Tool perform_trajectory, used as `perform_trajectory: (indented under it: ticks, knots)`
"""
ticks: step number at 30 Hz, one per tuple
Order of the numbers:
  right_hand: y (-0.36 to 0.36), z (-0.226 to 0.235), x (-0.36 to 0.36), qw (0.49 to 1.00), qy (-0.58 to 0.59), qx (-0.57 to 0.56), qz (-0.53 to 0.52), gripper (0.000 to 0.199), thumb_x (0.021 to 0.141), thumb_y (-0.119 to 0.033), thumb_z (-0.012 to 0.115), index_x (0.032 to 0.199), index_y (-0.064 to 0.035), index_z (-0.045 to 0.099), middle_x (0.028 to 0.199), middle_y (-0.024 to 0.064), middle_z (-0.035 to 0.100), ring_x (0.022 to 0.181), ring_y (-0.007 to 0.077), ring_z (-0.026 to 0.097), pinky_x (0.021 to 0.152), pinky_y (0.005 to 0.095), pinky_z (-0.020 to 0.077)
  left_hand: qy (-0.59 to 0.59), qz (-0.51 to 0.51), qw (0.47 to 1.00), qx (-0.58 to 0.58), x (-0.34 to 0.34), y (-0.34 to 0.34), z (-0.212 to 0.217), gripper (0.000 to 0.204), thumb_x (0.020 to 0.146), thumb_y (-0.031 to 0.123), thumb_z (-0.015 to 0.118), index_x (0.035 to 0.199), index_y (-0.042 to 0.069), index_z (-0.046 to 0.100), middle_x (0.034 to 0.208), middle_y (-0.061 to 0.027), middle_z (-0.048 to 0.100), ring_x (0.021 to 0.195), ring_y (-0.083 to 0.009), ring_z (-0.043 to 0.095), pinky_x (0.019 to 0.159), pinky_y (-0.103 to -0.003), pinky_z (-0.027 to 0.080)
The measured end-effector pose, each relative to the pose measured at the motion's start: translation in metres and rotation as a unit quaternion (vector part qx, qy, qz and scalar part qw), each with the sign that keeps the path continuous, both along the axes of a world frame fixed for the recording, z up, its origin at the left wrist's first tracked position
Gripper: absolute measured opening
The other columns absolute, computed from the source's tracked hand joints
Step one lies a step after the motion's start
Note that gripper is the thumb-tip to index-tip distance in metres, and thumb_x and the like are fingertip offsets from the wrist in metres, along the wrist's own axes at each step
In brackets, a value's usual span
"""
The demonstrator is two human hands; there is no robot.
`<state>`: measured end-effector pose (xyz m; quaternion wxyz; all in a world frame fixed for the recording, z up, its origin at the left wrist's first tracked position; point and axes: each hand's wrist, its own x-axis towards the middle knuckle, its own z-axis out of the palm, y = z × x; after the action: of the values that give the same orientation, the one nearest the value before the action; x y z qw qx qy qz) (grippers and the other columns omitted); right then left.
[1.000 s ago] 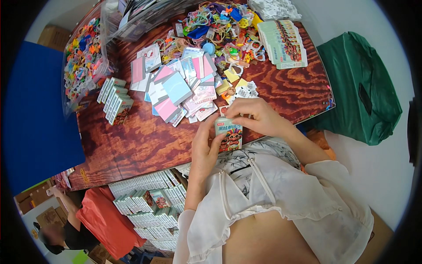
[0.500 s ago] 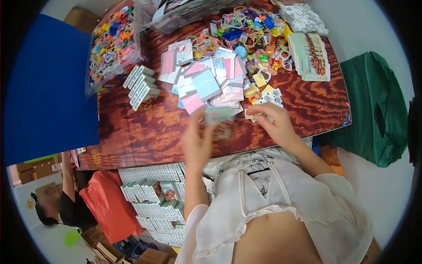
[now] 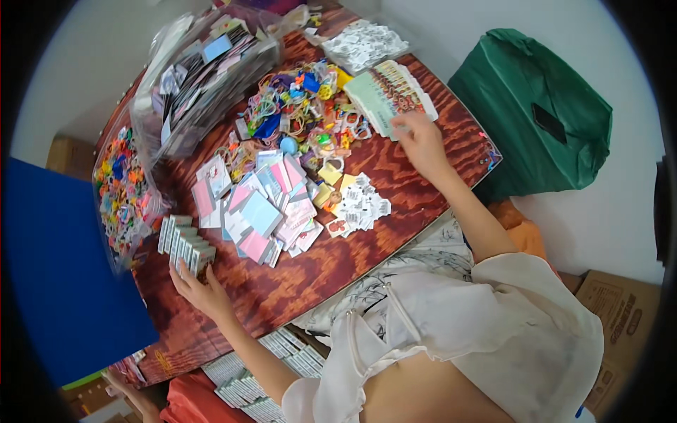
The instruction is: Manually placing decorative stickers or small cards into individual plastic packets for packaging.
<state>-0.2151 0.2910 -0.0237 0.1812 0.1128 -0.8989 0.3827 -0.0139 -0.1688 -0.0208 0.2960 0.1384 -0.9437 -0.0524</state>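
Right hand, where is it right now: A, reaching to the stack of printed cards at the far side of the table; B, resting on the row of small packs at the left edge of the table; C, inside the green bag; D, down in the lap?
A: the right hand touches the stack of printed cards on the table's far side.

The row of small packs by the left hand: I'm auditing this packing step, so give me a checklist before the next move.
1. Left hand at the row of small packs: ok.
2. Row upright and aligned: ok.
3. Right hand on the stack of printed cards: ok.
4. Card gripped: cannot tell.
5. Bare wooden table in front of the person: ok.
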Motion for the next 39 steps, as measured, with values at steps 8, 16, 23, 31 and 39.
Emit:
perform_trajectory:
  ticks: [8,16,23,31,39]
  knots:
    - [0.044,0.0,-0.043,0.962,0.035,0.265,0.06,0.06,0.069,-0.007,0.077,0.126,-0.0087,0.058,0.128,0.0122,0.052,0.118,0.0327,0.047,0.099,0.0444,0.0389,0.059,0.042,0.994,0.083,0.015,0.082,0.001,0.061,0.095,0.024,0.066,0.145,0.0,0.04,0.153,-0.0224,0.033,0.14,-0.0403,0.034,0.113,-0.05,0.03]
    - [0.047,0.035,-0.034,0.991,-0.038,0.111,0.065,0.015,0.075,0.0,0.067,0.089,-0.0035,0.062,0.083,0.0085,0.056,0.091,0.0289,0.055,0.079,0.0397,0.043,0.072,-0.035,0.977,0.2,0.015,0.134,0.031,0.049,0.089,0.008,0.067,0.135,-0.003,0.052,0.14,-0.02,0.051,0.132,-0.0369,0.046,0.112,-0.047,0.032]
    - [-0.038,0.079,0.047,0.907,0.081,0.153,0.384,0.005,0.073,-0.012,0.063,0.074,-0.0085,0.059,0.09,0.0063,0.057,0.095,0.0284,0.056,0.09,0.0444,0.0414,-0.216,-0.317,0.811,0.442,-0.011,0.191,0.046,0.064,0.087,0.017,0.072,0.142,0.0,0.044,0.14,-0.0191,0.053,0.13,-0.0313,0.049,0.11,-0.038,0.036]
    - [-0.094,0.085,0.083,0.895,0.101,0.012,0.435,0.017,0.073,-0.013,0.067,0.087,-0.0059,0.062,0.12,0.0128,0.057,0.122,0.0338,0.051,0.103,0.0501,0.0388,-0.272,-0.235,0.487,0.796,-0.018,0.191,0.028,0.068,0.08,0.008,0.075,0.14,-0.002,0.043,0.135,-0.0085,0.052,0.125,-0.0214,0.05,0.106,-0.037,0.039]
    - [-0.099,0.058,0.071,0.902,-0.079,-0.127,0.405,0.027,0.08,-0.02,0.077,0.103,-0.0081,0.068,0.138,0.0128,0.051,0.133,0.0349,0.04,0.11,0.0477,0.0298,-0.21,-0.221,0.455,0.837,-0.002,0.19,0.019,0.085,0.07,-0.003,0.073,0.148,-0.001,0.037,0.141,-0.0104,0.048,0.13,-0.0223,0.047,0.114,-0.037,0.031]
